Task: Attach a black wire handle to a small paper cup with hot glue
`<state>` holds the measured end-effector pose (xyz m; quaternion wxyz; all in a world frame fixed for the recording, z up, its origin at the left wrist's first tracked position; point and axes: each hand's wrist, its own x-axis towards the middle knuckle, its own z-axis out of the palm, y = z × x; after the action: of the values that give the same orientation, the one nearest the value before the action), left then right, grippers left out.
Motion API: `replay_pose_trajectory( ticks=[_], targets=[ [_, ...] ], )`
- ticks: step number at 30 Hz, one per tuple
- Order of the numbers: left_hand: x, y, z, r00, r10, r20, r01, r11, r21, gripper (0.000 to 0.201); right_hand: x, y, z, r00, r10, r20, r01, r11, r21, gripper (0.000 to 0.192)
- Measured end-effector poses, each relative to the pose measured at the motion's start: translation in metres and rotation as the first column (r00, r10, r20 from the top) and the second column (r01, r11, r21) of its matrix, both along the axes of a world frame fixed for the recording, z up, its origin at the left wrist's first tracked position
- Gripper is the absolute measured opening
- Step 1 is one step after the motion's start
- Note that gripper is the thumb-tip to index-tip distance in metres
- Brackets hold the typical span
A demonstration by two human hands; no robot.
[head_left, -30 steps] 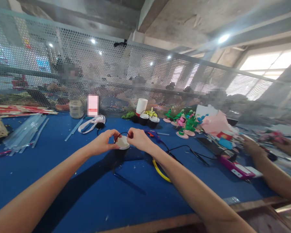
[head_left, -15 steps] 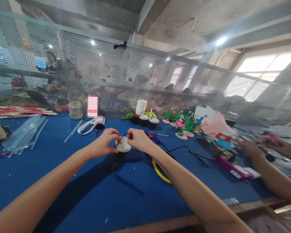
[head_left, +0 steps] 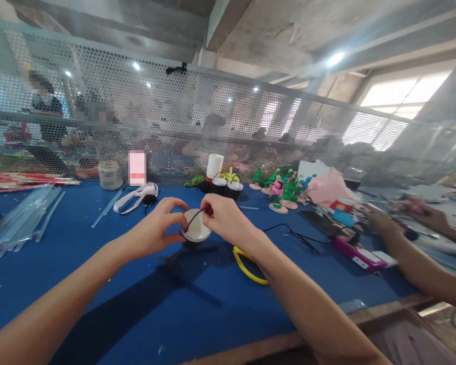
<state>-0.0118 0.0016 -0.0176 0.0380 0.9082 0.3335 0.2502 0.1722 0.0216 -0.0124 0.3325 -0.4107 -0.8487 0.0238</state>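
Observation:
A small paper cup (head_left: 198, 234), black outside and white inside, is held just above the blue tabletop (head_left: 137, 314), its open top tilted towards me. My left hand (head_left: 160, 225) grips its left rim, thumb and fingers on either side of the wall. A thin black cord (head_left: 193, 218) arches over the opening like a bucket handle. My right hand (head_left: 221, 215) pinches the cord's upper right end at the far side of the rim. My right fingers partly hide that end. Below my right wrist lies a yellow loop (head_left: 247, 268), partly covered by the forearm.
Two similar black cups with handles (head_left: 234, 188) stand behind, beside stacked white cups (head_left: 215, 166). Green craft figures (head_left: 290, 192) are at the right, near a purple power strip (head_left: 359, 254) and another person's arm (head_left: 414, 253). Clear strips (head_left: 26, 218) lie left; a mesh partition (head_left: 155, 111) rises behind.
The cup has come slightly closer and tips more towards me, with both hands still on it. My view has shifted, so the background sits further left.

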Motion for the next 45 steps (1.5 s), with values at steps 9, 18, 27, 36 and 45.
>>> replay_pose_trajectory(
  ticks=[9, 18, 27, 36, 45],
  targets=[
    [0.018, -0.034, 0.035, 0.994, -0.089, -0.06, 0.102, 0.961, 0.257, 0.003, 0.018, -0.045, 0.034, 0.999, 0.033, 0.033, -0.039, 0.982, 0.184, 0.017],
    [0.022, -0.047, 0.047, 0.988, -0.103, -0.116, 0.129, 0.959, 0.251, 0.007, 0.02, -0.053, 0.04, 0.996, 0.085, 0.03, -0.09, 0.971, 0.223, 0.014],
    [0.013, -0.026, 0.02, 0.999, -0.042, -0.017, 0.043, 0.995, 0.092, 0.003, 0.011, -0.021, 0.021, 0.987, 0.151, 0.05, -0.157, 0.98, 0.127, 0.019],
    [0.009, -0.014, 0.003, 0.999, 0.007, 0.045, 0.001, 0.986, -0.168, 0.005, 0.002, 0.005, 0.0, 0.982, 0.184, 0.031, -0.184, 0.983, -0.01, 0.018],
    [0.006, -0.009, 0.001, 0.996, 0.028, 0.088, -0.003, 0.961, -0.277, 0.009, 0.002, 0.012, -0.004, 0.98, 0.201, 0.002, -0.198, 0.969, -0.147, 0.015]
  ],
)
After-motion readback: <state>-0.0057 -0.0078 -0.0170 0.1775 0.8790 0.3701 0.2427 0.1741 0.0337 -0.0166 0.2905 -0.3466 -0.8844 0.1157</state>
